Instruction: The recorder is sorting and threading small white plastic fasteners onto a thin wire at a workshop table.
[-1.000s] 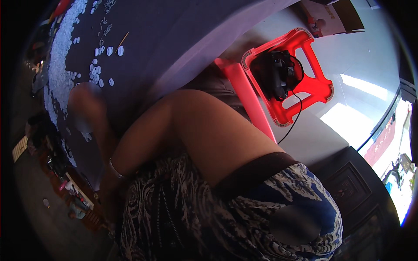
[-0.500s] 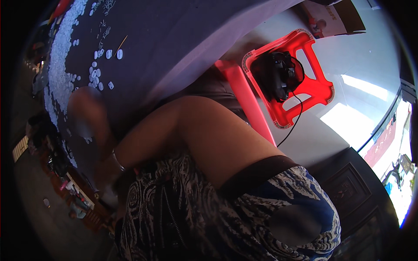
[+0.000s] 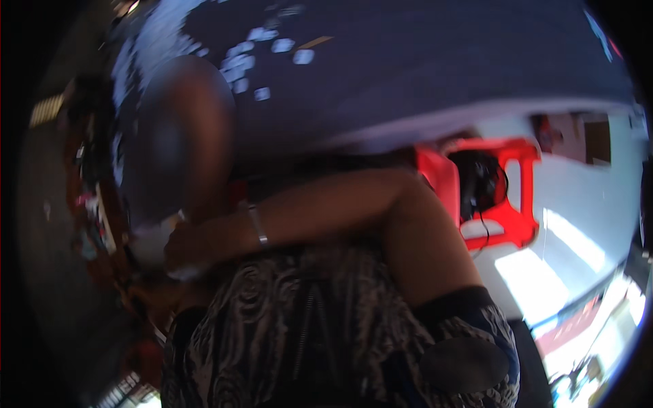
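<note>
My right forearm, with a silvery bracelet at the wrist, crosses in front of my body toward the left. My right hand lies by my left arm, near its elbow; its fingers are dim and smeared. Something pale shows just below that hand, too blurred to name. My left hand reaches up over the dark-covered table, close to small white pieces. A round blurred patch hides its fingers and anything in them.
A spread of tiny whitish bits covers the table's far left. A thin yellowish stick lies beside the white pieces. To the right stands a red plastic stool with a black corded object on it. Behind it is a cardboard box.
The whole view has turned and shifted, so the table edge runs more level and the stool sits lower. My right hand, mostly hidden before, now shows beside my left arm.
</note>
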A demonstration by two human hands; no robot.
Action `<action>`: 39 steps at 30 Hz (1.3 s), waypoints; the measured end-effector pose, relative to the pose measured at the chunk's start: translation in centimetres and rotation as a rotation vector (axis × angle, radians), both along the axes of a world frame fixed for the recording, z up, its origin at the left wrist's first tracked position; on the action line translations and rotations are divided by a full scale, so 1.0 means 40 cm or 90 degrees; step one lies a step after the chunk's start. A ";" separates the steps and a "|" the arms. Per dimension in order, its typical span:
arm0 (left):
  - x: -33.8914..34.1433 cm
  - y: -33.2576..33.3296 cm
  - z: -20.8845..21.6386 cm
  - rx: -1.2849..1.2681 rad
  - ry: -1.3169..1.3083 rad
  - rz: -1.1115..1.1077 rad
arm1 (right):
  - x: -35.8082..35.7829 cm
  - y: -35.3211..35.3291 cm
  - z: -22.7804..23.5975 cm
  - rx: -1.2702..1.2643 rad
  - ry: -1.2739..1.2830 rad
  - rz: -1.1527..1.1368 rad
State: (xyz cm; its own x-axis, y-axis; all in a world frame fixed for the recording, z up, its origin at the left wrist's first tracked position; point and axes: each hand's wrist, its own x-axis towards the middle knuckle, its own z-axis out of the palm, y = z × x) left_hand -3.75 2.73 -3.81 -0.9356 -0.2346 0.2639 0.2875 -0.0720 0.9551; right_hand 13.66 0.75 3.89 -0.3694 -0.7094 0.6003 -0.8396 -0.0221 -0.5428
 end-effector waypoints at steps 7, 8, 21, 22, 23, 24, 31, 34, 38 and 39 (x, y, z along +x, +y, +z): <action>0.026 0.044 -0.006 0.090 0.076 -0.069 | 0.086 -0.024 -0.072 -0.114 0.064 -0.100; 0.026 0.051 -0.003 0.094 0.074 -0.063 | 0.099 -0.020 -0.073 -0.125 0.121 -0.209; 0.025 0.072 0.006 0.134 0.063 -0.013 | 0.102 -0.008 -0.059 -0.056 0.081 -0.185; 0.025 0.073 0.008 0.142 0.059 -0.009 | 0.101 -0.003 -0.049 0.026 -0.054 -0.101; 0.016 0.066 -0.009 0.151 0.058 0.000 | 0.100 -0.002 -0.038 0.110 -0.188 -0.017; 0.002 0.058 -0.030 0.165 0.078 -0.025 | 0.101 -0.004 -0.030 0.121 -0.190 -0.009; 0.001 0.073 -0.038 0.250 0.077 -0.059 | 0.042 -0.001 -0.008 0.253 0.102 -0.266; -0.007 0.086 -0.051 0.243 0.103 -0.050 | 0.054 -0.003 -0.008 0.256 0.100 -0.256; -0.003 0.092 -0.031 0.136 0.130 0.072 | 0.093 -0.012 0.001 0.255 0.112 -0.215; 0.001 0.089 -0.024 0.146 0.135 0.079 | 0.100 -0.010 0.000 0.264 0.120 -0.209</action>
State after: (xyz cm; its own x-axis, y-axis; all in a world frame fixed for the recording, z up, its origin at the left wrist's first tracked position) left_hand -3.72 6.27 -4.76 -0.8262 -0.4184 0.3772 0.4981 -0.2298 0.8361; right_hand 17.65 0.37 3.89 -0.5238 -0.7660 0.3727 -0.8498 0.4398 -0.2905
